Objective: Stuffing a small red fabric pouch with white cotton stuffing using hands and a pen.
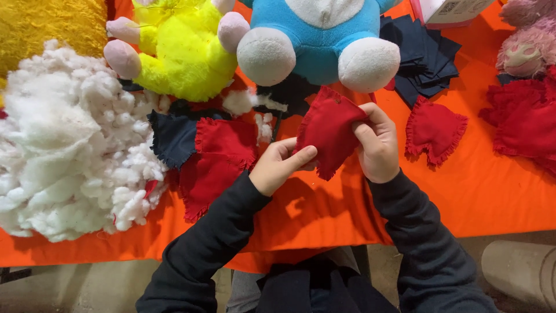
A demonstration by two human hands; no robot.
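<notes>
The small red fabric pouch with frayed, pinked edges is held up just above the orange cloth-covered table, near the middle of its front edge, between both hands. It looks light and limp, a soft felt-like piece that will fold and sag wherever it is not supported, so the firm hold is along its edges, not the floppy middle. The right hand is closed around its right side, fingers curled over the top corner; the left hand pinches the lower left edge between thumb and forefinger. Toward the left end sits a big heap of white fluffy stuffing, with more flat red and navy cloth pieces beside it. At the back edge stand a yellow plush toy and a blue and white plush toy, close behind the pouch. A second red frayed pouch lies just right of the right hand, and a stack of navy squares lies behind that.
</notes>
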